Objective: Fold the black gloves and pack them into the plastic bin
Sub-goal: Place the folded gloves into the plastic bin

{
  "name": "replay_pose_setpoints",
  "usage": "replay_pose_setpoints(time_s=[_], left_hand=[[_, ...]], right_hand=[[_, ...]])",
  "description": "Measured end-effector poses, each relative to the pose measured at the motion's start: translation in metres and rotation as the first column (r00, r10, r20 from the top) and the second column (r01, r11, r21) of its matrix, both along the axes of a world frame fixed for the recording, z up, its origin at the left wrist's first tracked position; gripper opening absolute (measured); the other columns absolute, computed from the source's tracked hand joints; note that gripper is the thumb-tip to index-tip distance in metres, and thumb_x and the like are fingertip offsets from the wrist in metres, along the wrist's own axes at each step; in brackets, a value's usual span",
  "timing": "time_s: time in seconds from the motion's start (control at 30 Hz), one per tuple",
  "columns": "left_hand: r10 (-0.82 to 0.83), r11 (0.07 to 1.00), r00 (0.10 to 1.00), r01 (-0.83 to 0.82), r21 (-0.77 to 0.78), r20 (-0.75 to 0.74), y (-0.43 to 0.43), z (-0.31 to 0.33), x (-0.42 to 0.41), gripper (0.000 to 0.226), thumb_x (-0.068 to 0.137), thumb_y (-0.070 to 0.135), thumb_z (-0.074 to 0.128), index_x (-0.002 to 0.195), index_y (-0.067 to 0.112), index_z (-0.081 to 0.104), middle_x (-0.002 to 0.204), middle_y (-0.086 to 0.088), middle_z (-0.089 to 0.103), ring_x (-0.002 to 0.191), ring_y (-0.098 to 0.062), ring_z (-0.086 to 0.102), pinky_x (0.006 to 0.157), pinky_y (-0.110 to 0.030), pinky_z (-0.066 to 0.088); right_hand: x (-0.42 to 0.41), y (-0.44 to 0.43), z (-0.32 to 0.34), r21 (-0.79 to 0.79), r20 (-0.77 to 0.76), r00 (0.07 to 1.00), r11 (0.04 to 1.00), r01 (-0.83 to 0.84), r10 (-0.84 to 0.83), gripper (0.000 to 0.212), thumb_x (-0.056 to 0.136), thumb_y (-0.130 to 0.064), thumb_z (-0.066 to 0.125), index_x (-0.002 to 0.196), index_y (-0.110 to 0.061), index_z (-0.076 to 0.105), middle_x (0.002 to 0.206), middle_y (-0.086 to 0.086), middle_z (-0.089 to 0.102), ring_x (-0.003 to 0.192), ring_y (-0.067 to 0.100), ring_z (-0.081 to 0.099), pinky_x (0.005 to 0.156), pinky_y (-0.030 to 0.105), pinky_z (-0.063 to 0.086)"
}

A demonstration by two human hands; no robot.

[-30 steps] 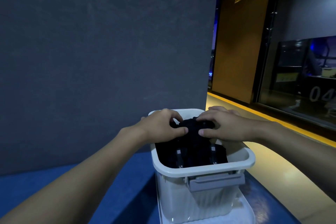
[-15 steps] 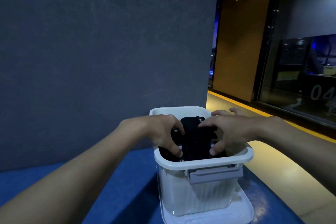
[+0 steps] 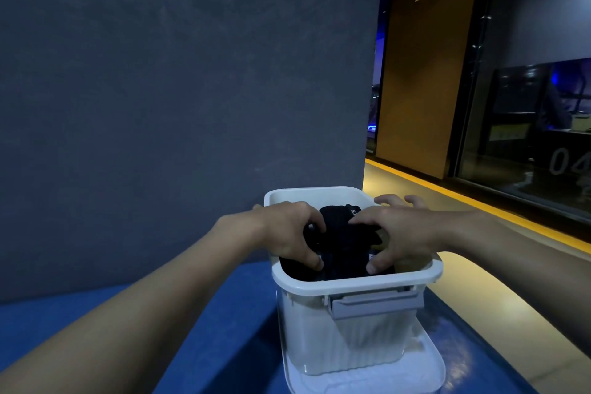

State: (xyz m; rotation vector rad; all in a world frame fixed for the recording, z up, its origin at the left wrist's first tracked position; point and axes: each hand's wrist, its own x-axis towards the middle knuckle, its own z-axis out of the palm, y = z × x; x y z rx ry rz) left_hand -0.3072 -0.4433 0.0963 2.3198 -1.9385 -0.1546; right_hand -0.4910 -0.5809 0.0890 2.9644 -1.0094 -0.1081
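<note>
A white ribbed plastic bin (image 3: 348,342) with a grey latch handle (image 3: 374,301) on its near wall stands on a flat white plastic lid (image 3: 428,374) on the blue tabletop (image 3: 224,329), near a dark grey wall (image 3: 160,73). Inside it lies a bundle of black fabric gloves (image 3: 342,233). The left hand (image 3: 287,230) curls round the bundle's left side, and the right hand (image 3: 399,230) pinches its right side between thumb and forefinger, its other fingers spread over the far right rim.
</note>
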Motion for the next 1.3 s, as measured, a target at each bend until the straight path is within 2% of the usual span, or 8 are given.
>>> replay_pose_setpoints(time_s=[0.27, 0.43, 0.6, 0.67, 0.77, 0.93, 1.1, 1.3], left_hand=[[0.003, 0.942, 0.988, -0.055, -0.332, -0.155, 0.019, 0.001, 0.014, 0.027, 0.08, 0.051, 0.058, 0.104, 0.04, 0.066, 0.101, 0.023, 0.066, 0.106, -0.009, 0.059, 0.102, -0.05, 0.043], [0.029, 0.969, 0.989, -0.063, -0.238, -0.144, 0.029, -0.004, 0.013, 0.017, 0.089, 0.045, 0.057, 0.103, 0.041, 0.065, 0.087, 0.03, 0.068, 0.096, 0.004, 0.059, 0.102, -0.048, 0.041], [0.022, 0.941, 0.978, -0.091, -0.327, -0.209, 0.041, -0.002, 0.011, 0.018, 0.086, 0.044, 0.055, 0.1, 0.042, 0.066, 0.096, 0.024, 0.067, 0.099, -0.005, 0.06, 0.1, -0.048, 0.045], [0.02, 0.921, 0.977, -0.1, -0.377, -0.211, 0.051, -0.001, 0.01, 0.016, 0.09, 0.042, 0.057, 0.102, 0.039, 0.066, 0.104, 0.016, 0.066, 0.103, -0.009, 0.059, 0.098, -0.041, 0.047], [0.019, 0.917, 0.972, -0.11, -0.383, -0.235, 0.068, -0.003, 0.015, 0.025, 0.091, 0.051, 0.058, 0.112, 0.037, 0.064, 0.11, 0.009, 0.067, 0.108, -0.011, 0.061, 0.096, -0.035, 0.049], [-0.04, 0.977, 0.891, -0.059, -0.203, -0.453, 0.087, -0.013, 0.028, 0.071, 0.062, 0.075, 0.071, 0.126, 0.047, 0.055, 0.132, 0.018, 0.058, 0.127, 0.003, 0.051, 0.11, -0.032, 0.043], [-0.152, 0.977, 0.841, 0.05, -0.205, -0.519, 0.096, -0.02, 0.028, 0.088, 0.058, 0.063, 0.084, 0.136, 0.047, 0.048, 0.143, 0.025, 0.048, 0.138, 0.005, 0.038, 0.117, -0.031, 0.034], [-0.189, 0.954, 0.78, 0.001, -0.301, -0.596, 0.106, -0.016, 0.027, 0.082, 0.066, 0.038, 0.09, 0.139, 0.036, 0.051, 0.142, 0.02, 0.052, 0.137, 0.001, 0.042, 0.117, -0.026, 0.033]], right_hand=[[-0.013, 0.014, 0.013, 0.019, 0.069, 0.996, 0.998, -0.061, 0.06, 0.085, 0.077, -0.063, 0.067, 0.149, -0.042, 0.025, 0.154, -0.018, 0.021, 0.144, 0.01, 0.003, 0.115, 0.042, 0.008], [-0.02, 0.014, 0.009, 0.146, 0.068, 0.997, 0.989, 0.026, -0.037, 0.084, 0.066, -0.079, 0.059, 0.141, -0.052, 0.033, 0.147, -0.01, 0.028, 0.142, 0.02, 0.014, 0.115, 0.042, 0.021], [-0.028, 0.019, 0.012, 0.2, 0.199, 0.98, 0.979, -0.026, -0.014, 0.066, 0.086, -0.059, 0.059, 0.145, -0.043, 0.034, 0.154, -0.012, 0.024, 0.145, 0.016, 0.012, 0.117, 0.043, 0.022], [-0.034, 0.024, 0.015, 0.295, 0.288, 0.956, 0.955, -0.037, -0.052, 0.065, 0.088, -0.053, 0.06, 0.146, -0.04, 0.034, 0.15, -0.011, 0.028, 0.14, 0.015, 0.022, 0.111, 0.035, 0.029], [-0.044, 0.03, 0.014, 0.421, 0.362, 0.924, 0.906, -0.045, -0.123, 0.066, 0.089, -0.048, 0.061, 0.147, -0.039, 0.031, 0.148, -0.011, 0.032, 0.125, 0.008, 0.034, 0.096, 0.025, 0.034], [-0.051, 0.033, 0.005, 0.537, 0.422, 0.89, 0.838, -0.093, -0.171, 0.067, 0.086, -0.051, 0.063, 0.144, -0.045, 0.029, 0.15, -0.011, 0.032, 0.13, 0.01, 0.034, 0.095, 0.027, 0.037], [-0.048, 0.036, -0.007, 0.562, 0.576, 0.782, 0.81, -0.168, -0.238, 0.07, 0.081, -0.045, 0.072, 0.14, -0.046, 0.034, 0.143, -0.011, 0.04, 0.138, 0.011, 0.032, 0.098, 0.031, 0.035], [-0.041, 0.043, -0.003, 0.567, 0.671, 0.68, 0.795, -0.215, -0.294, 0.062, 0.08, -0.034, 0.076, 0.132, -0.046, 0.043, 0.131, -0.008, 0.049, 0.122, 0.012, 0.043, 0.092, 0.032, 0.037]])
